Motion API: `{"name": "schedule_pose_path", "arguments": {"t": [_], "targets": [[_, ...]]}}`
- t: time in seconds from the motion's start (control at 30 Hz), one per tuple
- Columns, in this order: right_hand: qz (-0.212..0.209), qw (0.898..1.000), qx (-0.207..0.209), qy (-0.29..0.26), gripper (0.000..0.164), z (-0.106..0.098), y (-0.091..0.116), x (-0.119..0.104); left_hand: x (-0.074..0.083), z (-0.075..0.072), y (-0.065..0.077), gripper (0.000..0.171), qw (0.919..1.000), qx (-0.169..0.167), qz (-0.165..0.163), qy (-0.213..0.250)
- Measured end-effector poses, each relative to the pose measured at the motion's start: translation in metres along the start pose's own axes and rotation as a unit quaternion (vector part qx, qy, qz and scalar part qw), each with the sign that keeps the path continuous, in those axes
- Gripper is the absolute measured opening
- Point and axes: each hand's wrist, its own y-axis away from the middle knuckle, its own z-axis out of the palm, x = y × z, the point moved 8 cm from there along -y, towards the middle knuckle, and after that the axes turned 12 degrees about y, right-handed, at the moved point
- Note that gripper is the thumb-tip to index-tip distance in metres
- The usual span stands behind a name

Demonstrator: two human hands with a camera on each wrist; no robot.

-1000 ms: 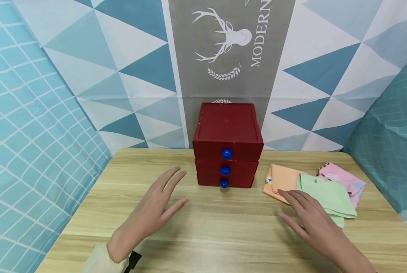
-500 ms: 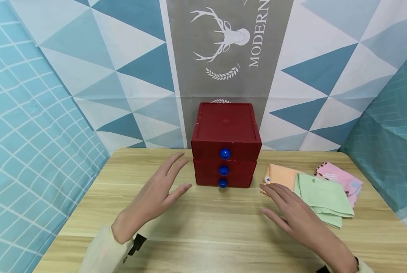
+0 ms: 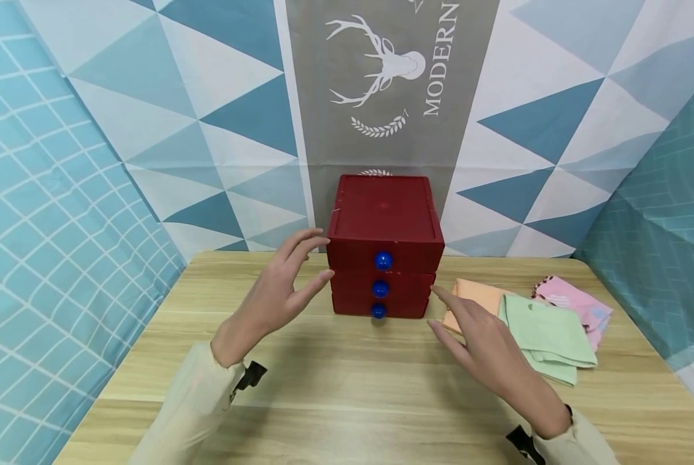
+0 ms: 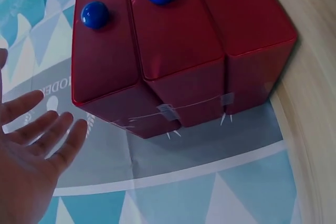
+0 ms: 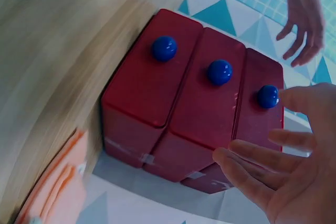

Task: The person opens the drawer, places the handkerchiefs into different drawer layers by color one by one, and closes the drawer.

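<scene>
A dark red three-drawer box (image 3: 384, 210) with blue round knobs stands at the back middle of the wooden table, all its drawers closed. Beside its upper left edge, my left hand (image 3: 271, 290) hovers with fingers spread and slightly bent, holding nothing. My right hand (image 3: 486, 342) is off the box's lower right side, fingers extended and thumb apart, also holding nothing. In the left wrist view the fingers (image 4: 50, 129) are apart from the box's side. The right wrist view has the right hand (image 5: 299, 166) overlapping the box; whether it touches cannot be told.
Right of the box lie an orange folded cloth (image 3: 481, 297), a green folded cloth (image 3: 550, 329) and a pink cloth (image 3: 579, 307). A patterned curtain (image 3: 254, 97) hangs right behind the box. Blue tiled sheeting (image 3: 50, 213) borders the left side.
Both hands have moved forward toward the box, the left one rising beside its upper edge. The right hand has shifted left, away from over the cloths. The box and cloths stay put.
</scene>
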Motion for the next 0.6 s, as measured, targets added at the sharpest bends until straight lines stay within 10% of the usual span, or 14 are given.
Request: {"name": "schedule_pose_path", "arguments": {"t": [0.2,0.6], "targets": [[0.044,0.994,-0.027,-0.092,0.053,0.008,-0.015,0.000,-0.014,0.005,-0.020,0.046,0.9995,-0.002,-0.029,0.009],[0.047,0.993,-0.016,-0.109,0.054,0.025,-0.036,-0.006,-0.027,0.025,-0.041,0.041,0.9969,-0.031,-0.029,0.066]]}}
